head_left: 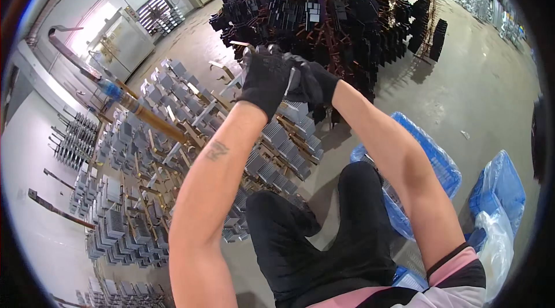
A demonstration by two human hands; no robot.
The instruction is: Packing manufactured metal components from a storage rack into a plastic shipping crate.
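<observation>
My left hand (pixel 265 81), in a black glove, is raised over the near rack with its fingers curled around something hidden. Close against it is my right hand (pixel 317 81), also gloved in black, its fingers bent inward. A small grey piece (pixel 293 81) shows between the two hands; its kind is hard to make out. Just beyond the left fingers juts a bent metal hook end (pixel 240 44). Below and to the left of my hands, many grey finned heat sinks (pixel 277 137) hang in rows on the rack's brass-coloured bars.
A pole with blue tape (pixel 115 91) slants over the rack at left. Beyond my hands stands a rack full of black parts (pixel 347 13). At my right are a blue crate lined with clear plastic (pixel 436 155) and another plastic-covered blue container (pixel 502 189). Grey cabinets (pixel 122 42) line the back left.
</observation>
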